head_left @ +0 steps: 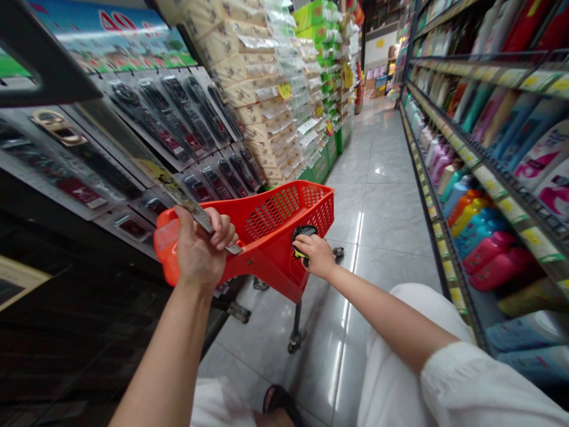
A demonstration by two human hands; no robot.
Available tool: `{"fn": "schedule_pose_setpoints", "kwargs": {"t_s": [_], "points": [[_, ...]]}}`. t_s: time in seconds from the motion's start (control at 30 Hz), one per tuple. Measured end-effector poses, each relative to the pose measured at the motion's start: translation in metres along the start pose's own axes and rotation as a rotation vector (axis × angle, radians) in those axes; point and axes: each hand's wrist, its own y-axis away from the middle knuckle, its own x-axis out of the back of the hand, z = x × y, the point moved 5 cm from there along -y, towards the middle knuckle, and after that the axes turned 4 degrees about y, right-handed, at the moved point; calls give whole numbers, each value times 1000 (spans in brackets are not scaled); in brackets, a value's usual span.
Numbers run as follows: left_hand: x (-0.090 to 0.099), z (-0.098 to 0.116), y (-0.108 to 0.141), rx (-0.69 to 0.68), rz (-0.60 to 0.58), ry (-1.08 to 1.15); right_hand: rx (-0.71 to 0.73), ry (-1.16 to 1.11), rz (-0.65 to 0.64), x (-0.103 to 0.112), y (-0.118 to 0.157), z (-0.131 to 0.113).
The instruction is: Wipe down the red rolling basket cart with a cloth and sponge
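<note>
The left arm reaches up from the bottom, and the left hand (202, 246) has its thumb and curled fingers closed around a long flat strip (178, 193), which slants down to near the rim of the red cart (275, 237). The right forearm comes from the lower right; the right hand (316, 254), its back upward, bends its fingers over a black and yellow object (304, 237) at the cart's side. Its exact grip I cannot tell.

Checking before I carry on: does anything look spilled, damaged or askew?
Nothing plainly stands out. The red cart stands on its wheels and the visible floor shows no spill. The hanging packages are too blurred to check closely.
</note>
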Motion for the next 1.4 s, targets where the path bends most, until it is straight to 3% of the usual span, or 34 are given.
{"fn": "schedule_pose_setpoints", "kwargs": {"t_s": [0.13, 0.2, 0.43, 0.53, 0.67, 0.77, 0.83, 1.0, 1.2, 1.3, 1.4], "points": [[1, 1, 1, 0, 7, -7, 327, 45, -156, -19, 21, -30], [2, 1, 1, -2, 12, -10, 421, 72, -195, -27, 30, -36], [2, 3, 3, 15, 15, -29, 565, 95, -86, -23, 24, -32], [2, 4, 3, 21, 18, -33, 349, 3, 16, -15, 7, -11], [3, 4, 2, 28, 32, -36, -291, -311, 395, -10, -15, 59], [3, 4, 2, 35, 36, -44, -716, -600, 594, -27, -22, 101], [3, 4, 2, 33, 41, -52, -836, -723, 598, -42, -26, 105], [2, 3, 1, 22, 61, -74, -845, -669, 567, -56, -15, 53], [0, 4, 2, 13, 66, -73, -450, -660, 329, -73, 33, -17], [1, 4, 2, 16, 61, -59, -414, -567, 210, -88, 59, -23], [2, 4, 2, 15, 53, -48, -453, -403, 157, -96, 64, -19]]}}
